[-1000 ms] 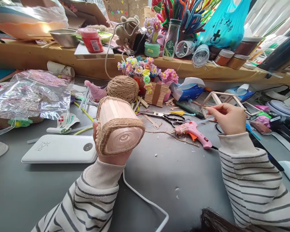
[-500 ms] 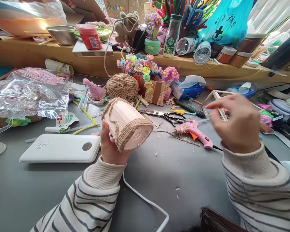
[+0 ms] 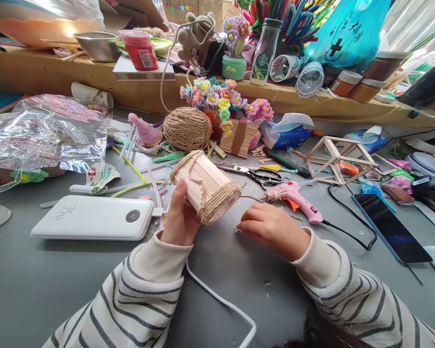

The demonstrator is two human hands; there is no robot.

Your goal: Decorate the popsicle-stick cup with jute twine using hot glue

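My left hand [image 3: 181,216] is wrapped round a small cup [image 3: 206,181] covered in flat wooden sticks, tilted with its base to the right. Jute twine [image 3: 217,202] is wound round both ends of it, and a strand runs along its side. To the right of the base, low over the table, my right hand [image 3: 271,227] has its fingers pressed together; anything between them is too small to make out. Just beyond that hand lies a pink glue gun [image 3: 293,197], with a loose piece of twine [image 3: 252,197] by its nozzle.
Black scissors [image 3: 263,176], a ball of twine [image 3: 187,128] and a bundle of craft sticks [image 3: 239,139] lie behind the cup. A white power bank [image 3: 90,217] is at left. A phone [image 3: 391,227] and a stick frame [image 3: 340,159] are at right.
My right hand has come down and left from above the glue gun towards the cup's base. The cup has turned slightly in my left hand and its base now faces more to the right.
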